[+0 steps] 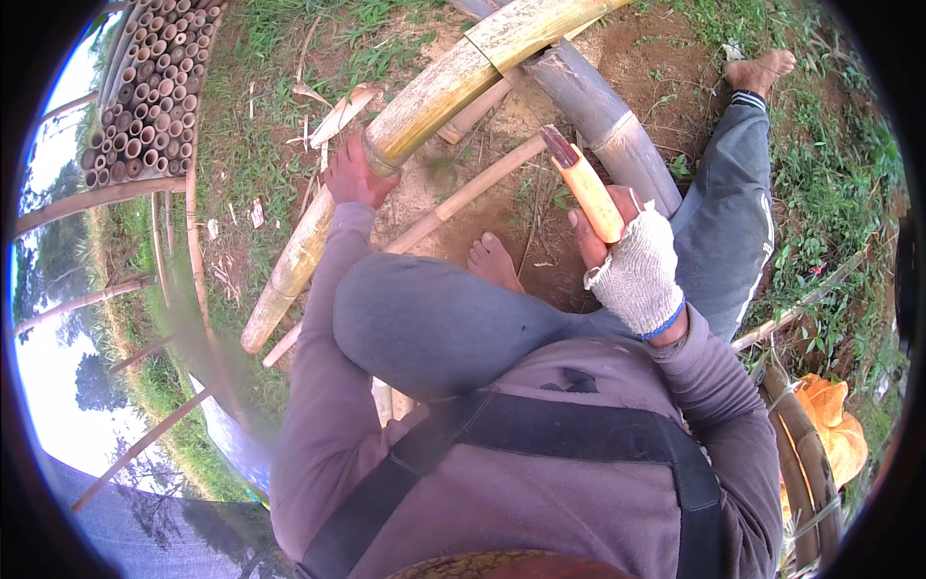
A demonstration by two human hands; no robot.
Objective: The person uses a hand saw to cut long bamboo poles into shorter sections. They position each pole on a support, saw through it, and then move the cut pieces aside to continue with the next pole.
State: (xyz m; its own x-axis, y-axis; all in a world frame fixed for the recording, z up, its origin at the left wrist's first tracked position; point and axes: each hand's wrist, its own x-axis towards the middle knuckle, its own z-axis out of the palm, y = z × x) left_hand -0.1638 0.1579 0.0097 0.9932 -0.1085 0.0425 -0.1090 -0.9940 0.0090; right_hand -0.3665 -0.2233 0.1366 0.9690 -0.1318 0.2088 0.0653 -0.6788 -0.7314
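Note:
A thick yellow-green bamboo pole slants from the top of the view down to the lower left, with a dark line across it near the top. My left hand, bare, is wrapped round this pole near a joint. In a whitish fingerless knit glove, my right hand grips an orange-handled tool. The tool points up and to the left, apart from the bamboo. Its far end is dark brown; whether this is a blade I cannot tell.
A thick greyish bamboo piece lies under the pole. A thinner pole crosses the ground nearer me. Many cut bamboo tubes are stacked at the far left. My bare foot rests on the soil; an orange bag is at right.

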